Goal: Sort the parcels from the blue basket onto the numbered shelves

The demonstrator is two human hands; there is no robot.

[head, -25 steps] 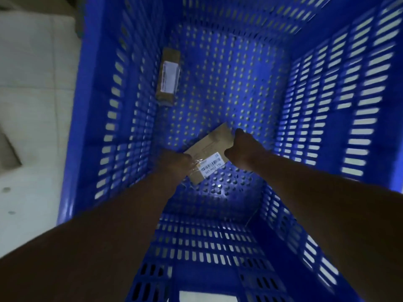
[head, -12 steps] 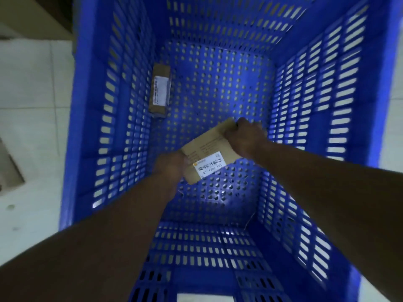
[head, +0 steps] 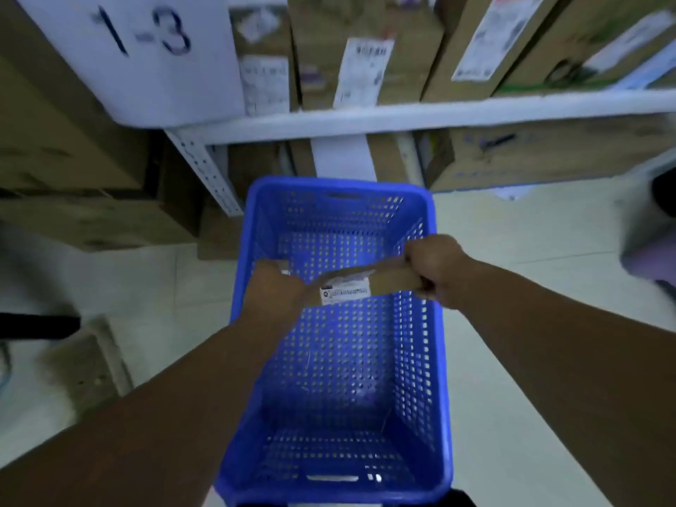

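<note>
Behind the blue basket [head: 338, 182] stands a shelf [head: 402, 117] packed with boxes [head: 318, 31]. Above the basket, the left hand [head: 278, 290] and right hand [head: 435, 268] grip a brown parcel [head: 391, 281] by its ends; it lies left to right.

Both hands hold brown parcel [head: 369, 281] above blue basket [head: 437, 323]: left hand [head: 272, 292] at left end, right hand [head: 433, 267] at right end. Shelf [head: 402, 117] marked 1-3 far.

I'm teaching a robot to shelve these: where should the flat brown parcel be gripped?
Probably at its short ends, one from each side, as the left hand and right hand do: the parcel is long and flat, held across the blue basket, and end grips leave its white label uncovered.
</note>
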